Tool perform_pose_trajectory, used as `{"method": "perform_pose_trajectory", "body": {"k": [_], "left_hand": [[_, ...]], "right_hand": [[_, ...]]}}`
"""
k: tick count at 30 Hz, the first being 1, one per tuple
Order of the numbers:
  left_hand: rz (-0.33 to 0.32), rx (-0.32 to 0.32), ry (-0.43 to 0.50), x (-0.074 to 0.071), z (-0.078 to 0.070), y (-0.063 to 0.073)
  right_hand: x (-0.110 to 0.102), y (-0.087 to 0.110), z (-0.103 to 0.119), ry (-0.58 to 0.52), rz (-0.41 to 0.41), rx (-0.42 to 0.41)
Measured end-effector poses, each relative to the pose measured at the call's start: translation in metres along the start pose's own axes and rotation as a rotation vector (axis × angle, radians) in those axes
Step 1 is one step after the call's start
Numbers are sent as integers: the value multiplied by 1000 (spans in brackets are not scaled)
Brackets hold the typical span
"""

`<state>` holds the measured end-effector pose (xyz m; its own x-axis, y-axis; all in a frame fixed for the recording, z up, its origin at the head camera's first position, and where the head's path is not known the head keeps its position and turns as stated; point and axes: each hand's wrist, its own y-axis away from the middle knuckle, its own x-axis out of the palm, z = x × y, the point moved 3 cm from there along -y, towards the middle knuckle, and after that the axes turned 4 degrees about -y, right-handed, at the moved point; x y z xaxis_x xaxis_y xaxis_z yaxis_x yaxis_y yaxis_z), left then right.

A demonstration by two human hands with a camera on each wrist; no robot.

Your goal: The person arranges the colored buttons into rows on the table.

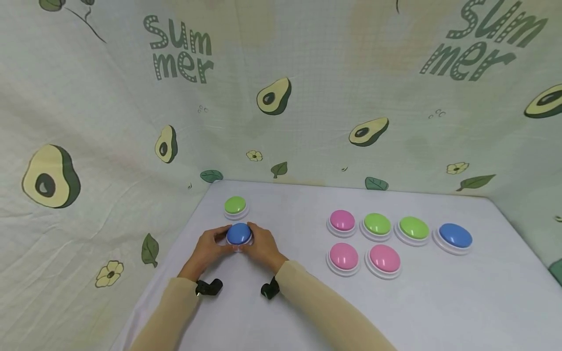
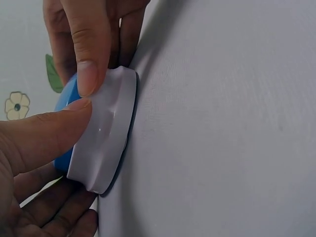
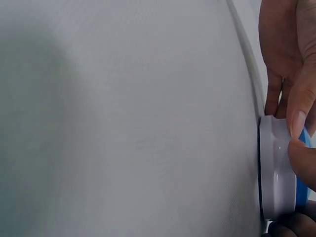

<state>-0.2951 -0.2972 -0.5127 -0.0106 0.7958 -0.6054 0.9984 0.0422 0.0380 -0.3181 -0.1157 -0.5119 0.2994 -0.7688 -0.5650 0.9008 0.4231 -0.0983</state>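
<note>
A blue dome push button (image 1: 239,234) with a white base is between both hands on the left part of the table. The left hand (image 1: 210,249) grips its left side, and the right hand (image 1: 263,247) grips its right side. In the left wrist view, both thumbs meet at the near side of the white base (image 2: 106,133), with other fingers curled around the sides. The base appears to touch the tabletop. The right wrist view shows the same button (image 3: 279,168) at the right edge, partly covered by fingers. A green push button (image 1: 235,206) sits just behind it.
To the right stand a back row of a pink button (image 1: 342,222), two green buttons (image 1: 377,225) (image 1: 413,229) and a blue button (image 1: 455,237). Two pink buttons (image 1: 344,257) (image 1: 384,260) sit in front. An avocado-print cloth (image 1: 316,146) hangs behind the white table (image 1: 290,312).
</note>
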Motion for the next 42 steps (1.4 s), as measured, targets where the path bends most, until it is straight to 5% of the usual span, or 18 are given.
{"method": "perform_pose_trajectory", "body": {"k": [19, 42], "left_hand": [[-45, -54, 102, 27, -32, 8], [-140, 242, 258, 97, -110, 25]], "right_hand": [[-35, 21, -14, -147, -98, -35], [-131, 84, -33, -268, -189, -39]]}}
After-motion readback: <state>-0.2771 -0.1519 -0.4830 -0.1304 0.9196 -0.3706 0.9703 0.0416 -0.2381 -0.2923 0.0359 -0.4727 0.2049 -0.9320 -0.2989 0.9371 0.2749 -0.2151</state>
